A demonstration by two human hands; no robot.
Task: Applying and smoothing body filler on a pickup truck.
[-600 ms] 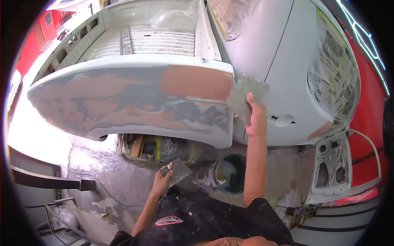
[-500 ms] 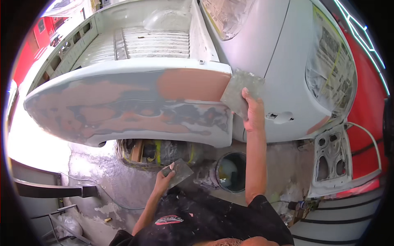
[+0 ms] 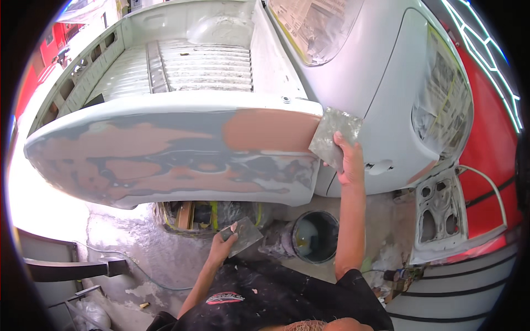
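My right hand (image 3: 349, 160) grips a flat, square grey plate (image 3: 334, 124), like a putty spreader, against the right end of a long white body panel (image 3: 176, 176) patched with grey and salmon filler, beside the salmon patch (image 3: 265, 129). Lower down, my left hand (image 3: 224, 243) pinches a second grey square plate (image 3: 245, 237), held in front of my dark shirt and below the panel.
Behind the panel is a ribbed truck bed (image 3: 199, 66); at right, a white car body (image 3: 364, 77) with papered windows. Below are a dark bucket (image 3: 316, 237), a wrapped wheel-like bundle (image 3: 171, 215), a stripped door (image 3: 439, 212) and a black metal bar (image 3: 72, 270).
The view has shifted, so the vehicle sits lower in the picture. My right hand's plate has edged slightly up and left relative to the panel's end. My left hand has barely moved.
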